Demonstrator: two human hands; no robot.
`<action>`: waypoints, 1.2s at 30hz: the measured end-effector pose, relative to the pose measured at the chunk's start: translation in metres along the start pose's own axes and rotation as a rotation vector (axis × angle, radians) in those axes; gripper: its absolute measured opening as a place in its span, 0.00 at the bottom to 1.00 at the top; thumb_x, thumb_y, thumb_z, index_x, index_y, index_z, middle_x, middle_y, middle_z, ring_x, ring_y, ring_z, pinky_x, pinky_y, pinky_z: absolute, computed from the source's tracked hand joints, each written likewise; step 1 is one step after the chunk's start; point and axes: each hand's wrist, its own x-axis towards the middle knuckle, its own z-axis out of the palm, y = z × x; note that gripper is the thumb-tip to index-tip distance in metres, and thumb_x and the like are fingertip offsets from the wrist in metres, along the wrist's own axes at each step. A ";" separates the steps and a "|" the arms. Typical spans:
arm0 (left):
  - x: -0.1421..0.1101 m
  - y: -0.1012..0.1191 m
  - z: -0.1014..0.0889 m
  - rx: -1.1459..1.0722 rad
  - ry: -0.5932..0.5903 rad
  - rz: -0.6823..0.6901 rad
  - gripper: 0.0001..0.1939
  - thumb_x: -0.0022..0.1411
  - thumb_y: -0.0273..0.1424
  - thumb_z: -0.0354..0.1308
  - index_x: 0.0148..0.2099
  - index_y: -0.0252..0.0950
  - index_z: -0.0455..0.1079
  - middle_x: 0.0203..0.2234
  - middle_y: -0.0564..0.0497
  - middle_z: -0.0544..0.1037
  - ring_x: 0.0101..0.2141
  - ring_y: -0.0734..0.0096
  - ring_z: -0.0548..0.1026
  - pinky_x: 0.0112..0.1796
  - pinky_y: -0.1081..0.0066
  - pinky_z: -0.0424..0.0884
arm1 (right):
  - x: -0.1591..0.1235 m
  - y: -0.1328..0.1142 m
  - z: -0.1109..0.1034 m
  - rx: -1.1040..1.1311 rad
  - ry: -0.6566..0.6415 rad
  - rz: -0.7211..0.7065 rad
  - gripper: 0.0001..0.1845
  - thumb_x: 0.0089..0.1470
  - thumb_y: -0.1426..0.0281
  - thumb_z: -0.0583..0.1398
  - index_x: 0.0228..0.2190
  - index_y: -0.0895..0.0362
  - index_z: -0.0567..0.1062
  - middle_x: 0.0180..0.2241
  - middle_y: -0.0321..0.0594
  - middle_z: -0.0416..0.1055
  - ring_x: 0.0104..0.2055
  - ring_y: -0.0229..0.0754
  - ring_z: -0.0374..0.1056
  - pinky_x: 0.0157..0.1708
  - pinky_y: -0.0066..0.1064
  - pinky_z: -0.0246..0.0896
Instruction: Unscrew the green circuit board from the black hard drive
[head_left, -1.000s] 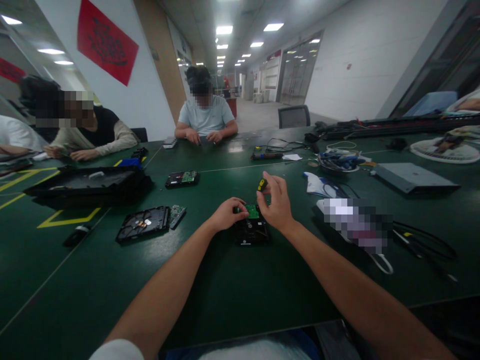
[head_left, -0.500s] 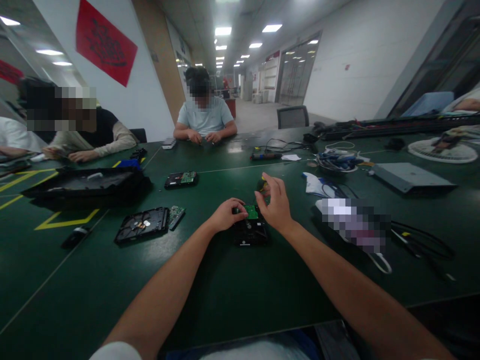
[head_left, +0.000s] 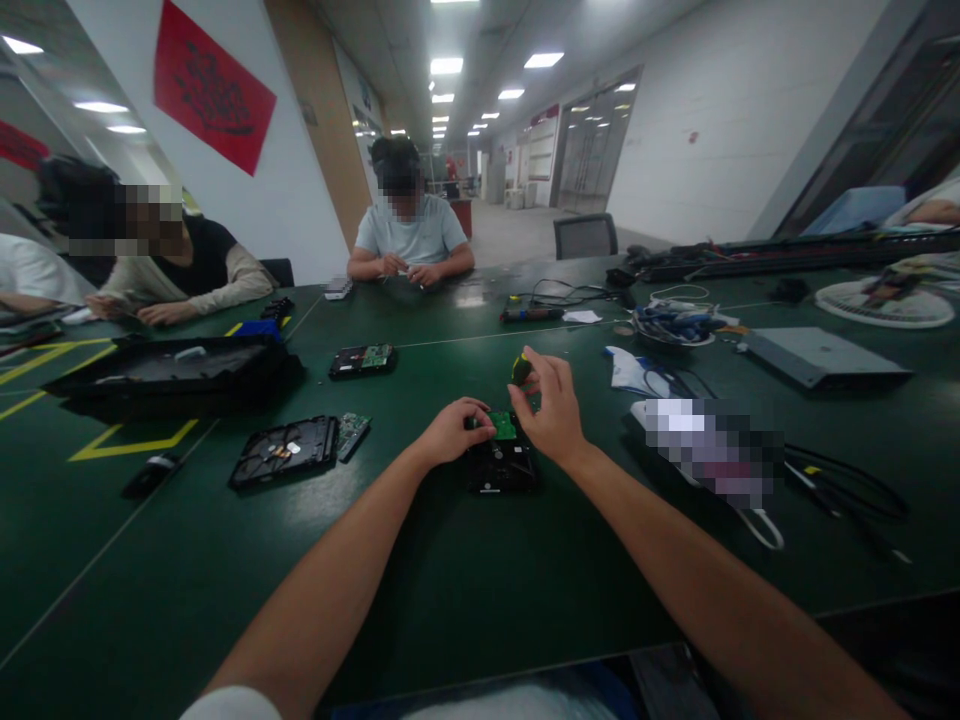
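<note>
A black hard drive [head_left: 501, 466] with a small green circuit board [head_left: 504, 426] on top lies on the green table [head_left: 465, 580] in front of me. My left hand [head_left: 452, 432] is closed on the drive's far left corner, fingers curled over its edge. My right hand [head_left: 550, 407] is pinched round a screwdriver with a yellow and black handle [head_left: 521, 371], which stands upright over the drive's far right side. Its tip is hidden behind my fingers.
To the left lie an opened drive [head_left: 285, 450], a loose board [head_left: 352, 433], another drive [head_left: 363, 358] and a black case [head_left: 169, 368]. Cables [head_left: 679, 322], a grey box [head_left: 823, 356] and black cords [head_left: 847, 480] sit on the right. Two people sit at the far side.
My right hand has turned the screwdriver handle slightly and shifted a little; my left hand and the drive have stayed put. The person opposite has raised their hands a bit.
</note>
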 end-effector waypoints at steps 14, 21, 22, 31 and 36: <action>0.000 -0.001 0.001 0.000 -0.002 0.018 0.03 0.61 0.31 0.67 0.35 0.36 0.79 0.50 0.44 0.77 0.51 0.58 0.76 0.58 0.56 0.67 | 0.001 -0.002 -0.001 0.000 0.000 -0.006 0.31 0.65 0.70 0.56 0.66 0.48 0.58 0.54 0.49 0.63 0.43 0.44 0.71 0.41 0.40 0.79; 0.000 0.000 0.000 -0.001 -0.003 -0.002 0.03 0.61 0.30 0.67 0.36 0.36 0.79 0.51 0.44 0.77 0.50 0.59 0.76 0.57 0.56 0.68 | 0.001 -0.001 -0.001 -0.007 -0.003 -0.008 0.32 0.65 0.69 0.57 0.67 0.47 0.57 0.54 0.47 0.64 0.42 0.43 0.71 0.38 0.39 0.79; 0.000 0.000 0.000 -0.001 -0.001 -0.002 0.03 0.61 0.30 0.67 0.35 0.36 0.79 0.51 0.44 0.77 0.50 0.59 0.76 0.57 0.56 0.68 | 0.001 -0.001 -0.001 -0.009 -0.005 -0.016 0.32 0.65 0.70 0.57 0.67 0.47 0.56 0.54 0.47 0.64 0.44 0.44 0.71 0.39 0.40 0.79; -0.001 0.001 0.000 -0.009 -0.005 -0.005 0.03 0.61 0.30 0.67 0.35 0.36 0.79 0.51 0.43 0.77 0.50 0.59 0.76 0.58 0.55 0.68 | 0.002 -0.003 -0.003 -0.041 -0.001 0.001 0.31 0.64 0.68 0.59 0.65 0.49 0.60 0.52 0.48 0.65 0.41 0.44 0.71 0.38 0.41 0.80; -0.001 0.001 -0.001 -0.005 -0.004 0.001 0.03 0.61 0.31 0.67 0.36 0.36 0.78 0.51 0.44 0.77 0.51 0.59 0.76 0.58 0.55 0.68 | 0.002 -0.002 -0.002 -0.045 -0.006 0.003 0.32 0.64 0.70 0.57 0.67 0.49 0.57 0.53 0.49 0.65 0.42 0.44 0.72 0.41 0.42 0.80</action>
